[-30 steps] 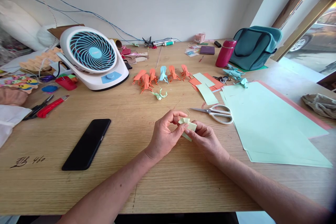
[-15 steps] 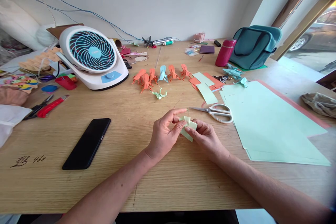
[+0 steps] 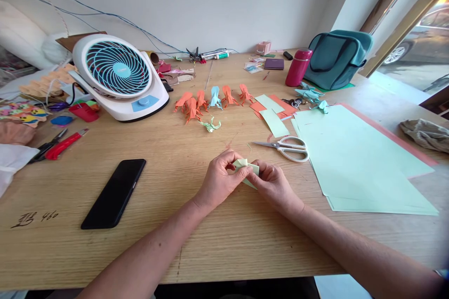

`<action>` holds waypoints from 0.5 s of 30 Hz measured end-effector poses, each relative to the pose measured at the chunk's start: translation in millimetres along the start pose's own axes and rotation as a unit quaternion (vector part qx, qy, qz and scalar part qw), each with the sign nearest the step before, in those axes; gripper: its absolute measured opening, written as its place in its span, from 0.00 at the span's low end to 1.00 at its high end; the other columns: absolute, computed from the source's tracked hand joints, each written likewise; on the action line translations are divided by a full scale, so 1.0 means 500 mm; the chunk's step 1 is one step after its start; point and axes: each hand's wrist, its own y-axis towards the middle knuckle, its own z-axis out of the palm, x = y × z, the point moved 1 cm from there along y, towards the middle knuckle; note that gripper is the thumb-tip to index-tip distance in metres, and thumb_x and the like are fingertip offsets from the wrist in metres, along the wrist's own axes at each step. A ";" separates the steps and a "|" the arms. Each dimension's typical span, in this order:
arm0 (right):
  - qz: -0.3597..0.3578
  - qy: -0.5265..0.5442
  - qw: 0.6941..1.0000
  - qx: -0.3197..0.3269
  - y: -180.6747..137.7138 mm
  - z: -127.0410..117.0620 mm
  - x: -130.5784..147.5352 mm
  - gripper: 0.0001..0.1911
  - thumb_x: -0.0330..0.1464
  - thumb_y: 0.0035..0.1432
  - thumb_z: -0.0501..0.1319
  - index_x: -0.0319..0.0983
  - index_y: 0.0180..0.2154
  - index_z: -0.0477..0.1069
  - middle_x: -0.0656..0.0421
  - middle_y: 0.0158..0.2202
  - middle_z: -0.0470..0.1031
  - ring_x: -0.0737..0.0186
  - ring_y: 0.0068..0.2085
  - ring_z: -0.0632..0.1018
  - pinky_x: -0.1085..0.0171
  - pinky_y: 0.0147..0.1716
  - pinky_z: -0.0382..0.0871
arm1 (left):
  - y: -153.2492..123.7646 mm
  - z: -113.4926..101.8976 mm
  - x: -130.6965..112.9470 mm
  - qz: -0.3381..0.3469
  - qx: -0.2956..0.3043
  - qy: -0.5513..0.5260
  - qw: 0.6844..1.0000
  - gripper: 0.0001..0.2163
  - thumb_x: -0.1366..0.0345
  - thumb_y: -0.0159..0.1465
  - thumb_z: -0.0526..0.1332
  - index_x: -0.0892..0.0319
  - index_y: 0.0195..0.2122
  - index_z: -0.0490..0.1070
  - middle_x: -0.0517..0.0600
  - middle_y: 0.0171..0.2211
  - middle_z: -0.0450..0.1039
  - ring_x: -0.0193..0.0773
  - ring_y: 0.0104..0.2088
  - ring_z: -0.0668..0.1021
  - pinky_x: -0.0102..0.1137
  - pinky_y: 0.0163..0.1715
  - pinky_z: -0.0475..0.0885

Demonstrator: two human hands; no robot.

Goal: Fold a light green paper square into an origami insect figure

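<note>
Left hand (image 3: 220, 176) and right hand (image 3: 275, 187) — converging — are pinching folded pale-green paper (image 3: 241, 163) between thumbs and curled fingers | both are partly hiding it

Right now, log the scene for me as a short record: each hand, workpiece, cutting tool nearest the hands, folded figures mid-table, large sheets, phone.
Left hand: pinching folded pale-green paper
Right hand: holding the same paper's right side
Workpiece: partly hidden by fingers
Nearest cutter: white-handled scissors, beyond right hand, blades pointing left
Figures: five orange, one light-blue, one pale-green
Large sheets: pale-green stack, right
Smartphone: left, screen dark
</note>
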 end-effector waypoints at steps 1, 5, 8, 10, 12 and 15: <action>-0.002 -0.010 1.000 0.005 -0.001 0.000 -0.002 0.24 0.51 0.54 0.68 0.39 0.24 0.65 0.64 0.21 0.64 0.69 0.25 0.61 0.67 0.25 0.55 | 0.000 -0.001 0.000 0.004 -0.002 0.001 1.000 0.10 0.66 0.60 0.65 0.58 0.24 0.66 0.44 0.26 0.69 0.32 0.30 0.70 0.27 0.32 0.67; -0.014 -0.036 0.999 0.018 -0.002 -0.004 -0.006 0.23 0.50 0.56 0.66 0.39 0.25 0.66 0.63 0.22 0.65 0.68 0.26 0.63 0.66 0.26 0.55 | 0.000 -0.007 -0.001 0.017 -0.012 0.006 1.000 0.14 0.64 0.61 0.66 0.59 0.22 0.64 0.43 0.23 0.66 0.31 0.27 0.68 0.27 0.31 0.64; -0.018 -0.048 0.998 0.022 -0.001 -0.006 -0.008 0.22 0.50 0.57 0.66 0.40 0.25 0.65 0.64 0.22 0.64 0.68 0.26 0.62 0.66 0.26 0.55 | 0.001 -0.007 0.001 0.012 -0.011 -0.009 1.000 0.14 0.63 0.61 0.66 0.59 0.22 0.66 0.43 0.24 0.65 0.30 0.27 0.67 0.26 0.30 0.63; -0.020 -0.059 0.998 0.023 -0.001 -0.006 -0.012 0.22 0.49 0.58 0.65 0.39 0.26 0.65 0.64 0.23 0.63 0.68 0.26 0.62 0.66 0.26 0.55 | 0.001 -0.005 0.003 0.008 -0.010 -0.032 0.999 0.13 0.63 0.61 0.66 0.60 0.22 0.67 0.44 0.24 0.66 0.30 0.27 0.67 0.26 0.29 0.63; -0.020 -0.071 0.997 0.025 -0.002 -0.007 -0.016 0.21 0.48 0.59 0.64 0.39 0.26 0.64 0.64 0.24 0.61 0.68 0.27 0.61 0.66 0.26 0.54 | 0.001 -0.003 0.007 -0.006 -0.006 -0.061 0.998 0.10 0.64 0.60 0.67 0.60 0.25 0.70 0.44 0.26 0.69 0.30 0.28 0.69 0.26 0.30 0.65; -0.020 -0.083 0.996 0.030 -0.003 -0.007 -0.023 0.19 0.45 0.61 0.62 0.39 0.27 0.64 0.64 0.25 0.60 0.68 0.27 0.60 0.66 0.27 0.54 | 0.002 -0.003 0.011 -0.040 -0.004 -0.090 0.995 0.08 0.63 0.60 0.68 0.61 0.28 0.73 0.46 0.26 0.72 0.31 0.28 0.71 0.26 0.30 0.66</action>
